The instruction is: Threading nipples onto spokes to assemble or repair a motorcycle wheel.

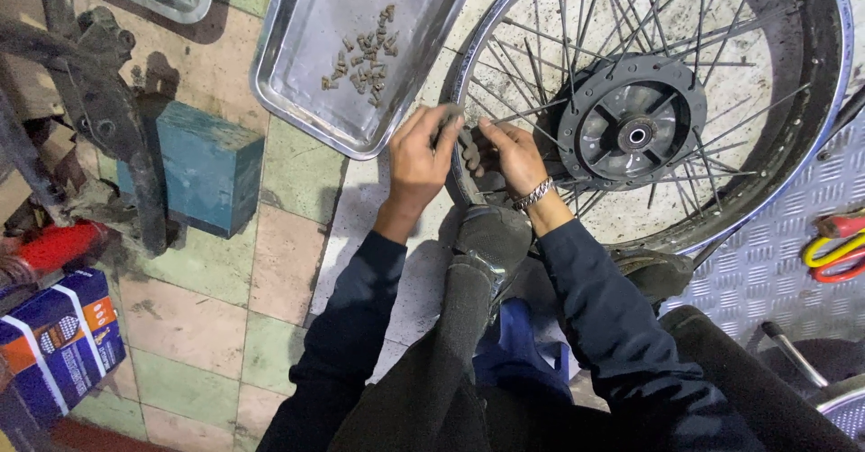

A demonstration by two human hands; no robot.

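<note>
Silver tray [306, 37], teal block [212, 168], pink and green tiled floor [189, 317], grey diamond-patterned plate [784, 254], blue and orange box [63, 339].

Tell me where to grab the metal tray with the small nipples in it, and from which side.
Grip the metal tray by its raised rolled rim along the left long edge, coming from the tiled-floor side. The small nipples sit mid-tray, and the spoked wheel crowds the right edge.

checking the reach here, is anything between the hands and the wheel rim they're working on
Nothing visible. The left hand and right hand are already at the wheel rim, fingers at the spokes. The metal tray of small parts lies off to the side.
</note>
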